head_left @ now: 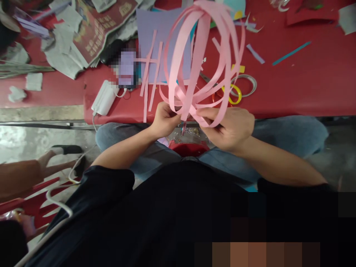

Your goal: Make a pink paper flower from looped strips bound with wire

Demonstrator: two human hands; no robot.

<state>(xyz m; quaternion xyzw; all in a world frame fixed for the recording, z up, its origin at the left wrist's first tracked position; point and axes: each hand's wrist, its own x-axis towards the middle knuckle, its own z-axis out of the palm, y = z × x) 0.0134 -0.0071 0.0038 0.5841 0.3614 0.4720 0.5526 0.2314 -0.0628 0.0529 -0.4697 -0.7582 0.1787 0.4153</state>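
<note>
Both hands, left hand [164, 120] and right hand [229, 128], pinched on the pink paper strips [200, 55]; I'd keep that gathered base tight so loops stay even.

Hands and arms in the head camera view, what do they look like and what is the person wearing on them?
Both hands, the left hand and the right hand, are bare, with no gloves, rings or watch visible. The forearms are uncovered. Short black sleeves end near the elbows, part of a plain black top with no markings visible. No cables are on the arms.
</note>
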